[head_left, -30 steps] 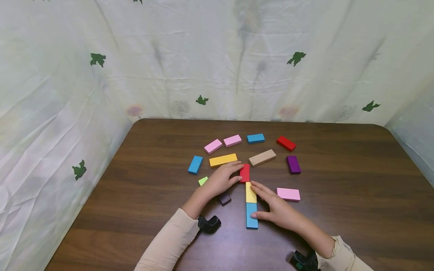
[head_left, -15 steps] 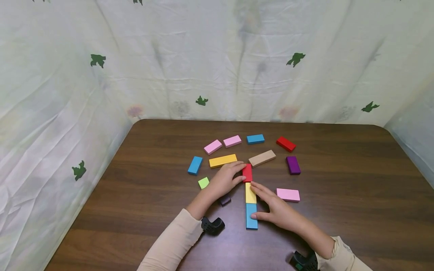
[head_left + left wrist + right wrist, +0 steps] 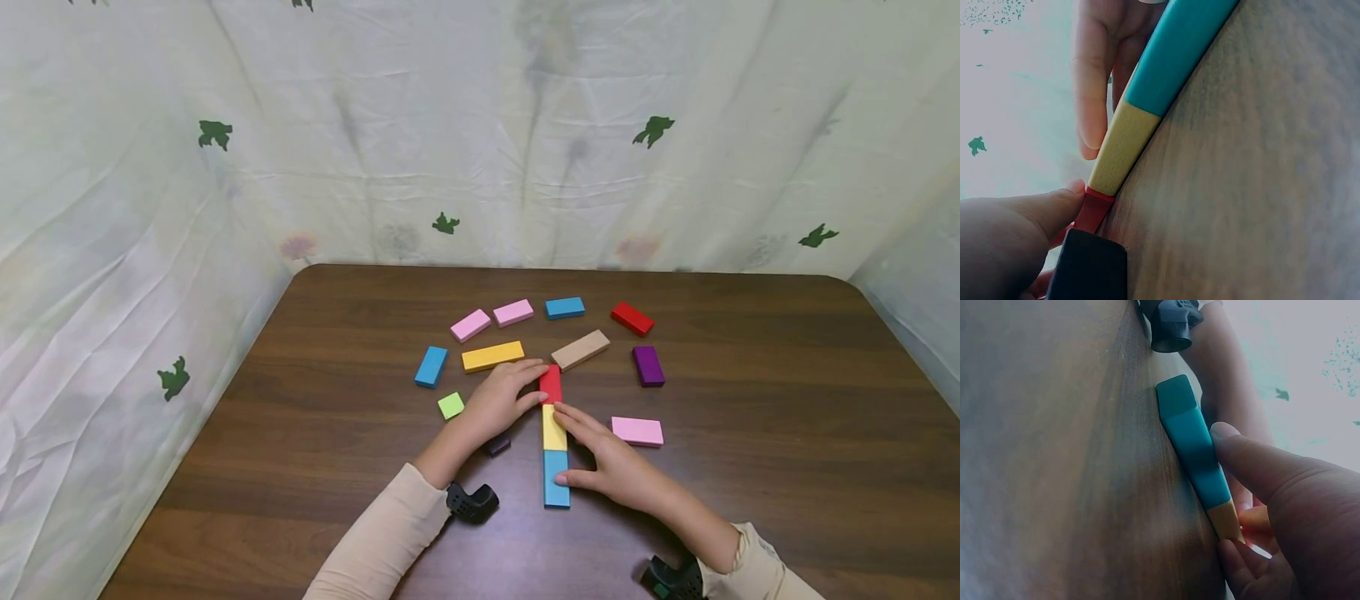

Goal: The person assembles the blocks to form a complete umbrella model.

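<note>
In the head view, my left hand (image 3: 504,398) holds a red block (image 3: 551,384) between thumb and fingers. The thumb shows at the red block beside the yellow block's end in the left wrist view. This yellow block (image 3: 554,428) and a blue block (image 3: 556,479) lie end to end below it, making a straight column with the red one. My right hand (image 3: 611,462) rests along the column's right side, thumb on the blue block (image 3: 1192,450) and fingertips at the yellow block (image 3: 1225,519).
Around the hands lie an orange-yellow block (image 3: 492,356), a tan block (image 3: 581,350), a purple block (image 3: 648,366), a pink block (image 3: 637,431) and a lime block (image 3: 451,406). A dark block (image 3: 498,447) is partly hidden by the left wrist. More blocks line the back.
My left hand has slid the red block a little to the right, into line with the yellow block. The right hand has stayed in place.
</note>
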{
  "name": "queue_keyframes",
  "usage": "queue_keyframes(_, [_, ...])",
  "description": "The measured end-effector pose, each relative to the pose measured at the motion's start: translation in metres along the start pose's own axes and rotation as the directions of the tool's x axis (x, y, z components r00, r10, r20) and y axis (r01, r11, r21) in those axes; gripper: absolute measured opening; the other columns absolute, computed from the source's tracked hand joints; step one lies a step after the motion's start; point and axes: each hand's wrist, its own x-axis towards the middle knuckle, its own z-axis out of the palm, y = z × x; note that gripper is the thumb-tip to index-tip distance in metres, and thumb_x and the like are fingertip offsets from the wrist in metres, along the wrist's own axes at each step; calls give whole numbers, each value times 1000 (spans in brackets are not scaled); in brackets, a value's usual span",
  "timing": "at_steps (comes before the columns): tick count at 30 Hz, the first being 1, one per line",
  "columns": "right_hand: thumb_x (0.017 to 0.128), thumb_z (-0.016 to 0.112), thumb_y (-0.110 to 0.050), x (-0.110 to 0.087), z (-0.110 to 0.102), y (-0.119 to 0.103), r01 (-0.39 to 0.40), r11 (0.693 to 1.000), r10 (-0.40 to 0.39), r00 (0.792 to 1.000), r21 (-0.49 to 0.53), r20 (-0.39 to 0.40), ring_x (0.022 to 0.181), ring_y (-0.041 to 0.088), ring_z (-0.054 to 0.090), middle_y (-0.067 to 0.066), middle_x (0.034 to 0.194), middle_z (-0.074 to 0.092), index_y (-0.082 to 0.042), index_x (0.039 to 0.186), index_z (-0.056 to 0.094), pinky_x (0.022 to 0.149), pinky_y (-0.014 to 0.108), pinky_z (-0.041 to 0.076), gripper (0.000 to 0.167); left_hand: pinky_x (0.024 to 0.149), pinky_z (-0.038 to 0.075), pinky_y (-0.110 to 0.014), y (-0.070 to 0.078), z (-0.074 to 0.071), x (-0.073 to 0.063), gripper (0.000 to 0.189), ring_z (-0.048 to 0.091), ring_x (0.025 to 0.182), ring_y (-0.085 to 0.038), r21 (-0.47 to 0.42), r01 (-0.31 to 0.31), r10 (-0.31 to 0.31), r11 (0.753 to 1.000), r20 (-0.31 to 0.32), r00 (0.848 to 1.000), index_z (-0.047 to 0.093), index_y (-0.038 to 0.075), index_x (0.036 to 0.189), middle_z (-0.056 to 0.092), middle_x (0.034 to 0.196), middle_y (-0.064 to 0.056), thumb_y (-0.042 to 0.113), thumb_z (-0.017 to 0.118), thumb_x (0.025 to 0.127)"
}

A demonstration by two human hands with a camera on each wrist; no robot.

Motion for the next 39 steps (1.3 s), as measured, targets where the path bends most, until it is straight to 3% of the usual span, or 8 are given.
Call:
queue_keyframes(13, [76,67,-44,0,0,-2,-35,999,34,999,11,21,130,24,24,4,146,22,-7,140,31,99,45,27,82,98,31,-35,0,1,0,45,40,120,-20,24,-10,10,1000,-2,1000,50,14,130,46,132,-2,33,54,89])
queue_keyframes(27, [77,64,-47,-1,2,-2,10,1000,-10,1000,-12,0,130,27,25,8,145,22,-3,139,30,98,47,27,83,98,31,-36,0,1,0,44,41,120,-20,22,-38,38,999,-1,999,50,14,130,46,132,-2,33,53,90])
queue_keyframes(39, [78,64,-46,-2,1,-5,-6,1000,6,1000,-23,8,130,26,24,8,145,22,-3,139,30,99,46,27,82,98,31,-36,2,-1,-1,45,41,120,-19,14,-15,15,1000,8,1000,50,15,130,46,132,-1,34,53,90])
